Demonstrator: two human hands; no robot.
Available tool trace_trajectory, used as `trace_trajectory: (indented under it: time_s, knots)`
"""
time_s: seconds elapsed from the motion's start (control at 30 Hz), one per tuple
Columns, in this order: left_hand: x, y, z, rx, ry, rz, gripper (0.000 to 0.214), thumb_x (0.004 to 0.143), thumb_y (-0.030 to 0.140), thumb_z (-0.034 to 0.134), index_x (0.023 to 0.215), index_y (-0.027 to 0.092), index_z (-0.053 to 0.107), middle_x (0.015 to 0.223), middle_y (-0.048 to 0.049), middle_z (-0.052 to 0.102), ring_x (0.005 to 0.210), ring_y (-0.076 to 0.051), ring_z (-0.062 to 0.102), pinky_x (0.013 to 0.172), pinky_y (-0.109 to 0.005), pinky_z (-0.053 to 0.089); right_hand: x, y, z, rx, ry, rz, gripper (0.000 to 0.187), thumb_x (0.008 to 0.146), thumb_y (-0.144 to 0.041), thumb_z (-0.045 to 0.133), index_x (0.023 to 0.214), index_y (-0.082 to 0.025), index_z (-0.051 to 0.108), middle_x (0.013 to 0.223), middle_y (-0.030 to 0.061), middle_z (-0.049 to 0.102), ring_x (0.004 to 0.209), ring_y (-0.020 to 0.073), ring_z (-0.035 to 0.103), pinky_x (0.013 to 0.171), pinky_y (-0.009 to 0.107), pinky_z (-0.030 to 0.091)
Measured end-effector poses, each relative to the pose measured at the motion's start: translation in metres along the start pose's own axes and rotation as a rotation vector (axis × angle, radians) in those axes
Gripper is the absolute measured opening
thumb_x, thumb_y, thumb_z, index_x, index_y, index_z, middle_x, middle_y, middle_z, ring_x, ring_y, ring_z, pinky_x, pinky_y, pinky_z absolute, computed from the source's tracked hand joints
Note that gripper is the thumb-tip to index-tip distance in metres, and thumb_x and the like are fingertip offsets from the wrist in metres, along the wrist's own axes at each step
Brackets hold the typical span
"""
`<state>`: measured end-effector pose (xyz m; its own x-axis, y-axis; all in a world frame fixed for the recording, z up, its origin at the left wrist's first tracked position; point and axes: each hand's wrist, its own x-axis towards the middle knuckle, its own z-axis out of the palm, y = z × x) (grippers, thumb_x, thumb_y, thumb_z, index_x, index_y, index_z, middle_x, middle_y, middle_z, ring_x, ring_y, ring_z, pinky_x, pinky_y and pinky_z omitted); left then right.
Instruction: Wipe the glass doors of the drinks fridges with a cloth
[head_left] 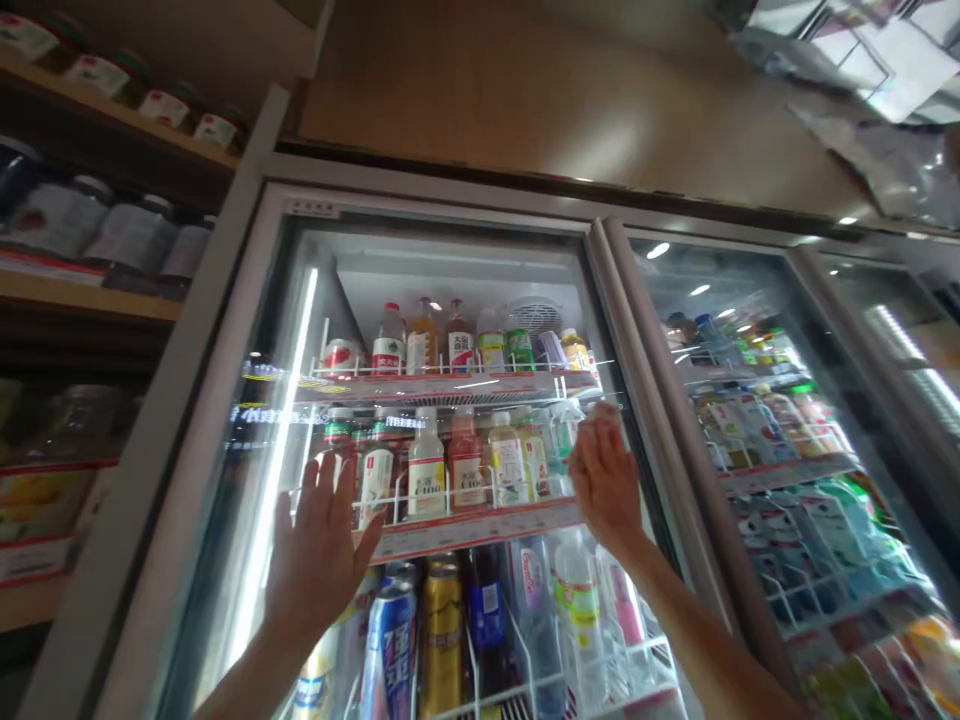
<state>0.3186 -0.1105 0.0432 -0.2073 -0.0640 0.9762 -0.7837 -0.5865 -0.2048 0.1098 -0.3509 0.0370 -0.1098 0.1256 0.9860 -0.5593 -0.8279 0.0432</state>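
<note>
My left hand (319,545) is open, fingers spread flat against the glass door (247,480) of a drinks fridge, at the level of the middle shelf. My right hand (606,478) reaches up to the door's right edge near the frame (645,420); its fingers curl together there and look closed, and I cannot make out anything in them. Behind the glass stand bottles (426,465) on white wire shelves, with cans (442,625) and more bottles on the lower shelf.
A second glass-door fridge (780,450) full of drinks stands to the right. Wooden shelves (90,300) with jars and packets run along the left wall. A wood panel (525,100) spans above the fridges.
</note>
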Motion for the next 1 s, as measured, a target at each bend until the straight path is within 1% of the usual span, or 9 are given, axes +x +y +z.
trace_trajectory:
  time_s: [0.07, 0.2, 0.23, 0.4, 0.53, 0.6, 0.73, 0.9, 1.0]
  knots:
    - [-0.001, 0.001, 0.001, -0.012, 0.015, -0.009, 0.068, 0.090, 0.044, 0.031, 0.147, 0.016, 0.005, 0.153, -0.0146, 0.016, 0.142, -0.030, 0.012, 0.111, -0.056, 0.015, -0.001, -0.010, 0.001, 0.010, 0.024, 0.053, 0.054, 0.090, -0.027, 0.037, 0.143, -0.020, 0.031, 0.147, 0.0135, 0.035, 0.140, 0.0312, 0.021, 0.101, 0.057, 0.034]
    - [-0.008, -0.004, -0.003, -0.037, 0.003, -0.005, 0.067, 0.090, 0.042, 0.034, 0.147, 0.017, 0.009, 0.152, -0.0136, 0.019, 0.141, -0.029, 0.013, 0.111, -0.054, 0.017, -0.011, -0.053, -0.002, 0.168, -0.170, -0.313, 0.052, 0.089, -0.026, 0.042, 0.140, -0.029, 0.036, 0.147, 0.0017, 0.037, 0.141, 0.0237, 0.021, 0.108, 0.050, 0.030]
    - [-0.012, -0.008, -0.005, -0.038, -0.011, 0.017, 0.066, 0.090, 0.042, 0.034, 0.147, 0.018, 0.011, 0.152, -0.0133, 0.020, 0.141, -0.029, 0.015, 0.111, -0.054, 0.017, -0.013, -0.058, -0.002, 0.172, -0.171, -0.326, 0.052, 0.089, -0.026, 0.042, 0.140, -0.030, 0.035, 0.146, 0.0008, 0.038, 0.140, 0.0232, 0.022, 0.108, 0.050, 0.029]
    - [-0.032, -0.024, -0.011, -0.015, 0.008, 0.101, 0.066, 0.090, 0.042, 0.035, 0.147, 0.019, 0.011, 0.149, -0.0121, 0.028, 0.140, -0.028, 0.019, 0.112, -0.052, 0.017, -0.013, -0.071, 0.000, 0.062, -0.001, 0.002, 0.055, 0.090, -0.023, 0.037, 0.145, -0.022, 0.027, 0.150, 0.0096, 0.030, 0.142, 0.0285, 0.016, 0.104, 0.055, 0.031]
    - [-0.035, -0.026, -0.011, 0.023, 0.019, 0.123, 0.067, 0.090, 0.040, 0.036, 0.147, 0.017, 0.010, 0.149, -0.0126, 0.028, 0.140, -0.026, 0.020, 0.112, -0.049, 0.016, -0.022, -0.096, 0.000, 0.140, -0.179, -0.331, 0.055, 0.089, -0.025, 0.041, 0.143, -0.027, 0.029, 0.149, 0.0024, 0.033, 0.142, 0.0243, 0.017, 0.108, 0.050, 0.030]
    - [-0.034, -0.025, -0.011, 0.037, 0.016, 0.139, 0.067, 0.090, 0.041, 0.036, 0.147, 0.015, 0.011, 0.149, -0.0136, 0.029, 0.140, -0.027, 0.020, 0.112, -0.049, 0.016, -0.022, -0.093, 0.000, 0.109, -0.144, -0.289, 0.055, 0.090, -0.026, 0.039, 0.144, -0.029, 0.028, 0.147, 0.0030, 0.037, 0.141, 0.0248, 0.021, 0.106, 0.052, 0.032]
    - [-0.034, -0.025, -0.012, 0.031, 0.027, 0.156, 0.068, 0.089, 0.040, 0.038, 0.146, 0.013, 0.013, 0.148, -0.0154, 0.029, 0.140, -0.028, 0.019, 0.111, -0.050, 0.017, -0.015, -0.076, 0.002, 0.015, 0.061, 0.043, 0.057, 0.091, -0.023, 0.036, 0.146, -0.026, 0.021, 0.149, 0.0111, 0.032, 0.140, 0.0300, 0.021, 0.100, 0.056, 0.035]
    - [-0.033, -0.025, -0.013, 0.009, 0.040, 0.151, 0.068, 0.090, 0.039, 0.037, 0.147, 0.015, 0.009, 0.150, -0.0136, 0.027, 0.141, -0.027, 0.016, 0.112, -0.049, 0.016, -0.021, -0.068, 0.000, 0.071, -0.141, -0.284, 0.058, 0.090, -0.023, 0.040, 0.145, -0.030, 0.024, 0.147, 0.0034, 0.037, 0.140, 0.0253, 0.024, 0.107, 0.051, 0.030]
    - [-0.033, -0.024, -0.012, -0.005, 0.051, 0.157, 0.066, 0.091, 0.039, 0.036, 0.147, 0.015, 0.010, 0.150, -0.0140, 0.027, 0.141, -0.027, 0.016, 0.113, -0.049, 0.015, -0.019, -0.055, -0.001, 0.003, 0.011, -0.075, 0.058, 0.091, -0.022, 0.037, 0.147, -0.027, 0.020, 0.147, 0.0073, 0.036, 0.138, 0.0272, 0.028, 0.104, 0.052, 0.032]
